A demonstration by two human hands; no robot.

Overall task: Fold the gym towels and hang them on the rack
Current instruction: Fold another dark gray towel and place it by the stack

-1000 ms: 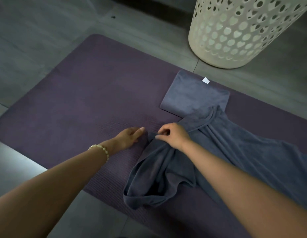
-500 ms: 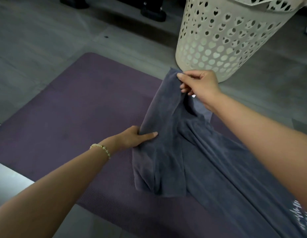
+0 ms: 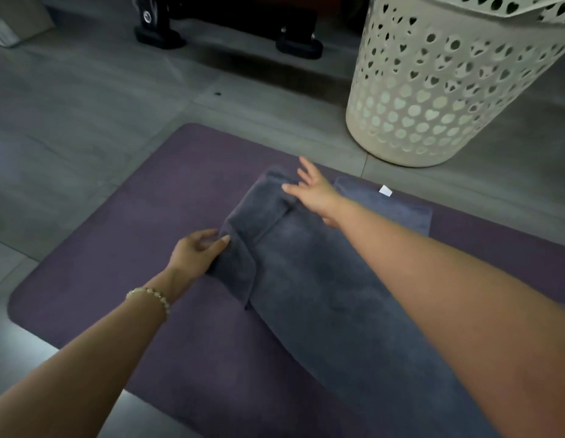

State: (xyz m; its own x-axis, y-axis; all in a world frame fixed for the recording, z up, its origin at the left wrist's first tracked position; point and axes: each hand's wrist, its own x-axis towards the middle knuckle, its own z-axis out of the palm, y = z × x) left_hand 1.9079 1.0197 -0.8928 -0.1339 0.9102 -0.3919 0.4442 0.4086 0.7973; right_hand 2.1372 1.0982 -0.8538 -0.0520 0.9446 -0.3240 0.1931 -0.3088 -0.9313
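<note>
A dark grey towel (image 3: 309,279) lies stretched along the purple mat (image 3: 123,235), its far end folded back over itself. My left hand (image 3: 197,251) pinches the towel's near left corner of that fold, thumb on top. My right hand (image 3: 312,191) has its fingers spread and straight, resting on the fold's far edge. A second, lighter grey towel (image 3: 398,210), folded flat with a white tag (image 3: 385,191), lies on the mat just right of my right hand, partly under my forearm. No rack is in view.
A cream perforated laundry basket (image 3: 439,90) stands on the grey tiled floor beyond the mat's far right. Black feet of some equipment (image 3: 158,36) sit at the far top. Bare mat lies to the left of the towel.
My right hand carried the towel's end up and away, laid it down and let go, now lying spread on it. The left hand stayed at the fold's left edge. The camera tilted up.
</note>
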